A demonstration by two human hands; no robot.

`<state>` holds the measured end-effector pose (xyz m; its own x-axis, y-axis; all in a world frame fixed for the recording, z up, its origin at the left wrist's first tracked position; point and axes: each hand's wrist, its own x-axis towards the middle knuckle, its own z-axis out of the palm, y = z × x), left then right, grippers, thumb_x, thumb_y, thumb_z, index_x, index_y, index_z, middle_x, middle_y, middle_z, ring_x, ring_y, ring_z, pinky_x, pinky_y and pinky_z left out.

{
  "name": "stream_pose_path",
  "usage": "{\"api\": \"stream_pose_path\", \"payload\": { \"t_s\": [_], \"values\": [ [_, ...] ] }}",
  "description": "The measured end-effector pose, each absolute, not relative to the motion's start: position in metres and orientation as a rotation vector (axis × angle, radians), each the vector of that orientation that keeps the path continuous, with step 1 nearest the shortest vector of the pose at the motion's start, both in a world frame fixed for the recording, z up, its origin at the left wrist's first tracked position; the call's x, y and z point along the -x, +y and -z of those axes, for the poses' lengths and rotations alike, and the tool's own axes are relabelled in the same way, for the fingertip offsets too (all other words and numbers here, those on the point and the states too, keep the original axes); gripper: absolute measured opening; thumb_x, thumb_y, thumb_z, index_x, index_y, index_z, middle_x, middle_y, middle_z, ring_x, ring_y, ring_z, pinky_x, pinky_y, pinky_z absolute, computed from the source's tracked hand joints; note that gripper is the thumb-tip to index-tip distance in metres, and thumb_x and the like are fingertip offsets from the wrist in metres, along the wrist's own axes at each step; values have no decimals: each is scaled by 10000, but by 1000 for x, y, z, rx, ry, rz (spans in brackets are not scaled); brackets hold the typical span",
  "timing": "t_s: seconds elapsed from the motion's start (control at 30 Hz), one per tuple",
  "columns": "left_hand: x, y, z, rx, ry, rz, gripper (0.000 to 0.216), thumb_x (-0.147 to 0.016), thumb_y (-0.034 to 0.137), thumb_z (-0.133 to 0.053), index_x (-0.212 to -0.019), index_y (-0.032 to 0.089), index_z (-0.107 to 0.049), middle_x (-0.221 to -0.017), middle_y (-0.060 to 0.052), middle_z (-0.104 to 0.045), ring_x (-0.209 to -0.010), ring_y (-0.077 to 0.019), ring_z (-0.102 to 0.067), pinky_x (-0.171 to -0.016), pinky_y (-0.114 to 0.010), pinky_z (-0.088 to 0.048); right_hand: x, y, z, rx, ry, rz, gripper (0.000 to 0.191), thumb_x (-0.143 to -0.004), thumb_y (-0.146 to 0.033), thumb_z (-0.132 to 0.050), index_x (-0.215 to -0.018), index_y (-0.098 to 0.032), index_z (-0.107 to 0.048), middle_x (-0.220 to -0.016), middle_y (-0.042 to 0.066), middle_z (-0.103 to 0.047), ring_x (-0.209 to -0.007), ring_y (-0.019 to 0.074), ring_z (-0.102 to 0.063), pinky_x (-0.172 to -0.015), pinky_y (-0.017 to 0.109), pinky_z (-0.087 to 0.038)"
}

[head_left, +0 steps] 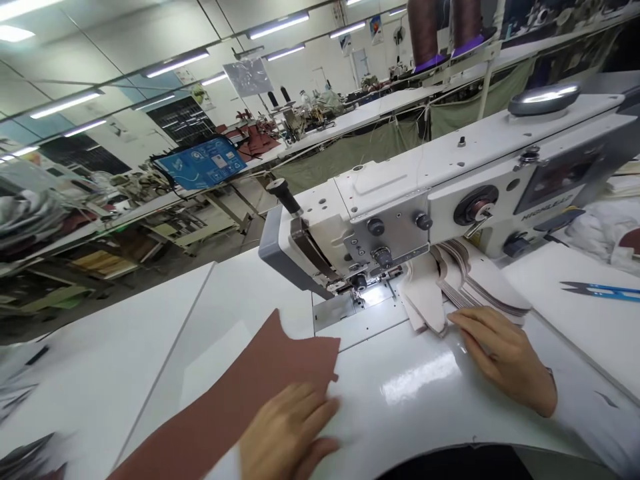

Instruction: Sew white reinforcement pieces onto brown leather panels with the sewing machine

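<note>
Sitting right up against a white industrial sewing machine point(390, 213), with its smooth enamel casing, dark round knobs and bright little light over the steel needle plate point(350, 313). Pressing the left hand point(285, 433) down on a reddish-brown cut panel point(235, 393), fingers point(320, 413) slightly spread and lying flat, pinching nothing. Panel looking matte and leather-like, with a curvy outline and a small notch along one edge, lying on the glossy white counter point(425, 400) just below the needle plate.

Resting the right hand point(500, 357) beside a stack of pale, curved cut pieces point(425, 293), fingers point(463, 323) pressed together and lying along the stack's near edge, no pinch there either. Stack fanning out in thin layers, with rounded edges showing like pages, tucked in right next to the machine's head.

Also lying on the counter, off to the right, a pair of blue-handled thread snips point(600, 290) with slim metal blades. Bunching up behind them, a soft white cloth bundle point(600, 233). Towering overhead, big dark reddish thread cones point(425, 30) standing on purple bases, their wound thread giving a fine ribbed texture.
</note>
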<state>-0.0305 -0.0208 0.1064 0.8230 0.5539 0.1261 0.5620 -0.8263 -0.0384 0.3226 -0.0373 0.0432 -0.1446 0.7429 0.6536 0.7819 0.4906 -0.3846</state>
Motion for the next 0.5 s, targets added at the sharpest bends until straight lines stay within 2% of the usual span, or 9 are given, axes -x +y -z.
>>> {"api": "stream_pose_path", "payload": {
  "t_s": [0.07,0.13,0.2,0.27,0.4,0.5],
  "values": [
    [-42,2,-100,3065,-790,301,405,-852,414,-465,-1208,228,-513,-1101,-62,-630,-1007,-246,-574,-850,-384,-489,-321,-36,-43,1258,-1877,53,346,-838,-68,-441,-1151,-181,-535,-1001,79,-584,-913,183,-559,-781,330,-480],
    [-106,30,-90,3192,-723,351,547,-741,482,-623,-1166,155,-516,-1181,-113,-572,-1103,-282,-506,-925,-440,-432,-321,-35,-42,1258,-1853,74,329,-848,-91,-433,-1141,-187,-546,-994,78,-589,-901,181,-564,-777,331,-483],
    [-149,58,-81,3280,-854,309,649,-577,478,-766,-1081,131,-551,-1150,-134,-571,-1069,-291,-514,-897,-431,-443,-323,-35,-39,1263,-1825,103,322,-852,-103,-433,-1138,-189,-551,-986,77,-590,-896,179,-565,-773,332,-484],
    [-169,80,-76,3361,-979,228,582,-500,423,-820,-963,141,-605,-1082,-112,-590,-1010,-272,-536,-852,-383,-463,-326,-35,-36,1265,-1806,114,324,-849,-93,-435,-1137,-185,-552,-977,77,-589,-898,178,-561,-771,333,-483],
    [-168,100,-78,3523,-1041,184,361,-531,350,-818,-799,159,-670,-964,-55,-613,-888,-199,-579,-801,-284,-461,-328,-34,-35,1273,-1804,93,301,-845,-77,-434,-1097,-167,-572,-959,80,-591,-886,177,-558,-769,330,-480],
    [-164,100,-81,3516,-979,145,345,-545,345,-812,-818,172,-687,-956,-47,-611,-868,-190,-579,-786,-273,-452,-327,-31,-36,1261,-1816,76,301,-844,-70,-430,-1091,-164,-575,-953,79,-594,-880,173,-559,-770,324,-475]
  ]
}}
